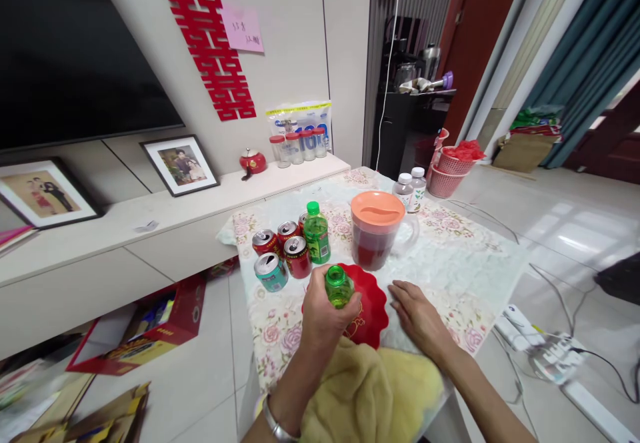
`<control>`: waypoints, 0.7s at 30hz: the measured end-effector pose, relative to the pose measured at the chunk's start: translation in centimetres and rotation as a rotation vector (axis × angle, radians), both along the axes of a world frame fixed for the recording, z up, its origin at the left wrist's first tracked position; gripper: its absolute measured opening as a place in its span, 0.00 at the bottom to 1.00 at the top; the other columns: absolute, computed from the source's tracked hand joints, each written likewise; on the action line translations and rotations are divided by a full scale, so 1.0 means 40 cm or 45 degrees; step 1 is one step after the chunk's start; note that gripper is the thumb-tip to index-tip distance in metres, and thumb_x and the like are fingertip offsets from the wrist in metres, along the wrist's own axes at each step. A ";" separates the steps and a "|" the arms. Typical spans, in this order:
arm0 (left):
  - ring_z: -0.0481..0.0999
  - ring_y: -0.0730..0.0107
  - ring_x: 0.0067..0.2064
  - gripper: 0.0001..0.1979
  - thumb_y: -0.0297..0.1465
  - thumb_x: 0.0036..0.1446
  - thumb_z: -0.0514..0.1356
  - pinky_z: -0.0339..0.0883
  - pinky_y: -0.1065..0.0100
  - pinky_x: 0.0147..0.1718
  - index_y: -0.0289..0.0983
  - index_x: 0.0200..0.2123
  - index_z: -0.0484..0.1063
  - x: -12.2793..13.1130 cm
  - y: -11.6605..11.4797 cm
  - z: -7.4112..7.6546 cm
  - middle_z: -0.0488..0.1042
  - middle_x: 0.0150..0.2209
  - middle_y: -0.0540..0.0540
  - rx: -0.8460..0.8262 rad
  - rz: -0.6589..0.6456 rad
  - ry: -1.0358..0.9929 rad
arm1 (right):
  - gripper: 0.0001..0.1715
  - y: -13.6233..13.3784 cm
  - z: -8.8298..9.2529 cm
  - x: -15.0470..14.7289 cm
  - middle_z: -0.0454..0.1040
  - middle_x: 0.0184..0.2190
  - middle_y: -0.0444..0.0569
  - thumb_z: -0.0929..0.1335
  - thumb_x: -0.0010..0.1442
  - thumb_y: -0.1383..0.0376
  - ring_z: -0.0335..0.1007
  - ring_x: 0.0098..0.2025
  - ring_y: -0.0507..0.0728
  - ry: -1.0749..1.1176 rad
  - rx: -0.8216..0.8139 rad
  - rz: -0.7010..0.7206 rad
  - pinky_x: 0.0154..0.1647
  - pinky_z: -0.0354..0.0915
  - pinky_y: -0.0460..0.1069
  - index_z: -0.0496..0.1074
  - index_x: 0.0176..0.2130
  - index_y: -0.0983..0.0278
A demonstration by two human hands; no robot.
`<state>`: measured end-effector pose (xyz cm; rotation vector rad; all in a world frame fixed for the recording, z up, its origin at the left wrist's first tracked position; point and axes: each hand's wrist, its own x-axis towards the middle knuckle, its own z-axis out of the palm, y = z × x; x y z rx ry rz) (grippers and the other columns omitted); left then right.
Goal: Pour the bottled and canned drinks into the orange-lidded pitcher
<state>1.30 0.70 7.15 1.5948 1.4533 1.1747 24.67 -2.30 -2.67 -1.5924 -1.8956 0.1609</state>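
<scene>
My left hand point(323, 310) is wrapped round an uncapped green plastic bottle point(339, 286), its open mouth tipped toward me over a red scalloped tray point(377, 310). To the right of the tray, my right hand point(417, 313) rests on the tablecloth with fingers stretched out, holding nothing. A yellow cloth point(370, 390) lies between my forearms at the near edge. Beyond the tray stands a pitcher point(375, 243) of dark red liquid under an orange lid. A capped green bottle point(317, 233) is beside several opened cans, among them a red can point(297, 260) and a teal can point(271, 273).
Two white-capped bottles point(416, 190) stand behind the pitcher. A low white cabinet point(200, 210) with framed photos and red-lidded jars runs along the wall. Power strips point(555, 356) and cables lie on the floor at right, an open red box point(150, 330) at left.
</scene>
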 end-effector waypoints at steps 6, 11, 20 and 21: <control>0.79 0.58 0.42 0.25 0.40 0.48 0.67 0.74 0.55 0.46 0.40 0.48 0.67 -0.005 0.001 -0.002 0.78 0.41 0.46 -0.008 -0.011 0.020 | 0.15 -0.147 0.089 -0.102 0.79 0.46 0.55 0.62 0.72 0.69 0.79 0.48 0.61 0.109 0.024 0.169 0.49 0.78 0.57 0.70 0.55 0.60; 0.79 0.57 0.44 0.25 0.40 0.48 0.68 0.73 0.56 0.48 0.40 0.48 0.67 -0.014 0.003 -0.001 0.78 0.43 0.45 -0.015 -0.063 0.010 | 0.24 -0.239 0.101 -0.231 0.80 0.44 0.52 0.70 0.61 0.73 0.79 0.42 0.61 0.068 -0.149 0.422 0.41 0.77 0.52 0.72 0.55 0.58; 0.78 0.51 0.48 0.27 0.41 0.46 0.68 0.71 0.52 0.50 0.40 0.49 0.66 -0.017 0.007 -0.001 0.76 0.45 0.43 -0.080 -0.098 0.002 | 0.13 -0.184 0.176 -0.175 0.79 0.31 0.40 0.73 0.65 0.56 0.75 0.30 0.53 0.303 -0.136 0.618 0.30 0.68 0.46 0.74 0.30 0.56; 0.78 0.52 0.48 0.28 0.41 0.46 0.69 0.72 0.52 0.49 0.40 0.48 0.66 -0.018 0.008 -0.002 0.76 0.45 0.43 -0.078 -0.098 -0.006 | 0.09 -0.159 0.194 -0.143 0.79 0.32 0.41 0.70 0.68 0.58 0.76 0.33 0.54 0.364 -0.115 0.513 0.34 0.70 0.48 0.76 0.34 0.55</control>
